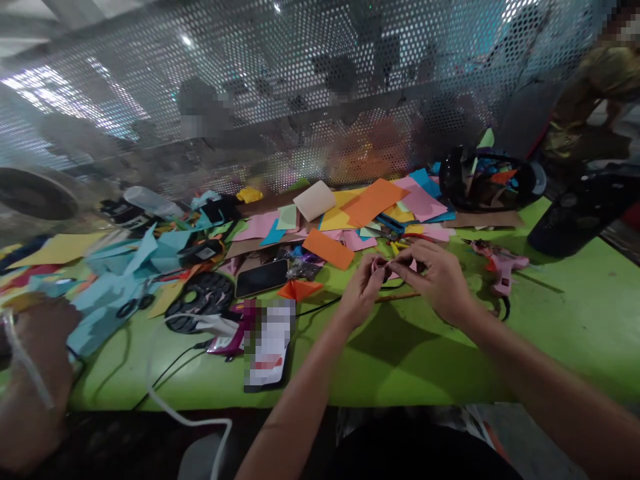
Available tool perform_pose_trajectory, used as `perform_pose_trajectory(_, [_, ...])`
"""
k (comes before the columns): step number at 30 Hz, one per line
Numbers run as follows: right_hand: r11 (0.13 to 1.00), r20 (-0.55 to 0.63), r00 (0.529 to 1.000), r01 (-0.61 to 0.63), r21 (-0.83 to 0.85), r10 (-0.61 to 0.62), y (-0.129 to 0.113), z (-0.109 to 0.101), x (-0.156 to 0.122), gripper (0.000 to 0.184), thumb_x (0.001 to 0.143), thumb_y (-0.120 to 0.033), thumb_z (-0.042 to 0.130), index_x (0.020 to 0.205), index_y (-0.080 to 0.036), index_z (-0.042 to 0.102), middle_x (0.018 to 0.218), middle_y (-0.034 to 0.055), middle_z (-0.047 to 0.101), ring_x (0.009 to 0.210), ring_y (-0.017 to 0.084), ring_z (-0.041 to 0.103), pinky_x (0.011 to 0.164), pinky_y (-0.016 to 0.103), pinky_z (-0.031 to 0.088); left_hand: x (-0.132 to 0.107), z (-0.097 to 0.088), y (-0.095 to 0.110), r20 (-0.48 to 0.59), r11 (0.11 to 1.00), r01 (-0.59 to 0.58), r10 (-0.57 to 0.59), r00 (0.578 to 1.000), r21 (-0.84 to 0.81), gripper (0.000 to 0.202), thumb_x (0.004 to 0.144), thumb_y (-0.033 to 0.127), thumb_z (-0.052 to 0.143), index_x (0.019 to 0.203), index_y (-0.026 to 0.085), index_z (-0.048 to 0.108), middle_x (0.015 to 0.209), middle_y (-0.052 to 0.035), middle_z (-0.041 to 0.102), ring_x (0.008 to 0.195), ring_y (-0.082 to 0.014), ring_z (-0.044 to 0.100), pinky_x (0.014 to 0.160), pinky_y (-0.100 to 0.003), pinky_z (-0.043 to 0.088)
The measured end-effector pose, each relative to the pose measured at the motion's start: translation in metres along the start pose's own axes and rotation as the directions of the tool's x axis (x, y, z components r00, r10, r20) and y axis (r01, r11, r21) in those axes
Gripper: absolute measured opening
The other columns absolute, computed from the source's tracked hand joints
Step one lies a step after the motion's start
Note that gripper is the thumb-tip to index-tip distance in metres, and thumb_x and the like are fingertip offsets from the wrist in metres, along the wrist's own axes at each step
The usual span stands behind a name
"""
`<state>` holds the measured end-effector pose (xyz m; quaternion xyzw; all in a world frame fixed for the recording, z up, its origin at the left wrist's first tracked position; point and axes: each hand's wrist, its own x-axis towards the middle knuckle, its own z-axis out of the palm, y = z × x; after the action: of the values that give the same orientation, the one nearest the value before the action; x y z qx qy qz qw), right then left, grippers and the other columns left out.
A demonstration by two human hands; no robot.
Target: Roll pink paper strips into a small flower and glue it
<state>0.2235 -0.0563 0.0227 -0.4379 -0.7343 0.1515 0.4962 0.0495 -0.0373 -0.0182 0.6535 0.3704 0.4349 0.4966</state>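
Above the green table (415, 353), my left hand (361, 288) and my right hand (436, 279) are close together. The fingers of both are closed in a pinch on a small piece of pink paper (395, 271), partly hidden by the fingertips. Its exact shape is too small to make out. Just beyond my hands lie tools with red and yellow handles (400, 245). To the right of my right hand rests a pink glue gun (501, 265). An orange paper piece (329, 249) lies left of my left hand.
Coloured paper sheets (375, 202) pile along a perforated metal screen (280, 93). A dark phone (262, 278), another phone (270, 353), a black spool (200, 300) and scissors (134, 306) lie leftward. Another person's hand (40, 340) is at far left. A dark tumbler (575, 213) stands right.
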Motion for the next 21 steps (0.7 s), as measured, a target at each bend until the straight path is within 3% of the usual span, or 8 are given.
perform_pose_trajectory(12, [0.994, -0.001, 0.997, -0.077, 0.075, 0.078, -0.002, 0.004, -0.002, 0.007, 0.089, -0.025, 0.066, 0.086, -0.021, 0.07, 0.08, 0.004, 0.07, 0.074, 0.019, 0.062, 0.065, 0.03, 0.047, -0.001, -0.001, 0.014, 0.014, 0.948, -0.107, 0.108, 0.994, 0.299, 0.026, 0.095, 0.044, 0.045, 0.104, 0.021, 0.051, 0.094, -0.0035, 0.053, 0.085, -0.0177, 0.049, 0.081, -0.03, 0.042])
perform_pose_trajectory(21, [0.996, -0.032, 0.999, -0.01, 0.088, 0.012, -0.005, 0.006, -0.002, 0.011, 0.087, -0.016, 0.063, 0.086, -0.022, 0.071, 0.082, 0.0036, 0.072, 0.072, 0.017, 0.063, 0.064, 0.029, 0.05, -0.001, -0.003, 0.009, 0.064, 0.957, -0.113, 0.1, 0.993, 0.267, 0.025, 0.095, 0.041, 0.046, 0.108, 0.02, 0.053, 0.099, -0.0046, 0.056, 0.091, -0.0192, 0.052, 0.084, -0.032, 0.044])
